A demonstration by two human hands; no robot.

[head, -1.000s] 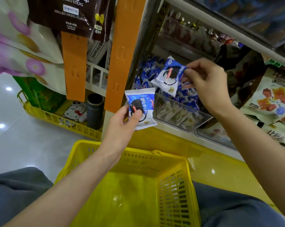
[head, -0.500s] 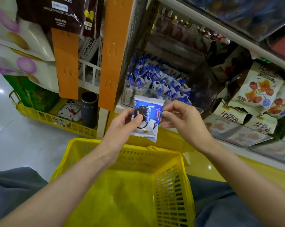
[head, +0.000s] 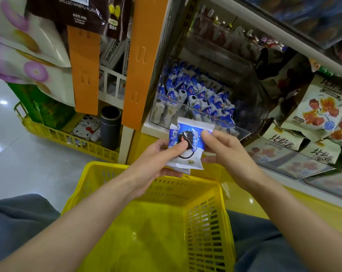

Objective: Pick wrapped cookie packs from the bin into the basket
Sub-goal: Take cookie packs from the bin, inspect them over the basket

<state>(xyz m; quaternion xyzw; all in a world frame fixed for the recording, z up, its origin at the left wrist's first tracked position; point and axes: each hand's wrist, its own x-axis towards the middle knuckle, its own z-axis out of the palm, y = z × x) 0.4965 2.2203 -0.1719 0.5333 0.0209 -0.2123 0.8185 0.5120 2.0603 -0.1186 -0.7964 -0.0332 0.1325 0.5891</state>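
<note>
Two blue-and-white wrapped cookie packs (head: 187, 154) are stacked together just above the far rim of the yellow basket (head: 127, 242). My left hand (head: 156, 156) pinches them from the left with the thumb on the front pack. From the right, my right hand (head: 223, 150) grips the same packs at their upper edge. Behind the hands, a clear bin (head: 197, 99) on the shelf holds several more of the same packs. The basket sits on my lap with nothing visible inside.
An orange shelf post (head: 142, 61) stands left of the bin. Snack bags (head: 319, 112) fill the shelf to the right. A dark cylinder (head: 109, 127) and a low yellow crate (head: 68, 134) sit on the floor at left. Hanging bags (head: 24, 46) crowd the upper left.
My right hand brought its pack down from the bin and laid it against the pack in my left hand. Both hands now hold the stack together, lower and nearer the basket.
</note>
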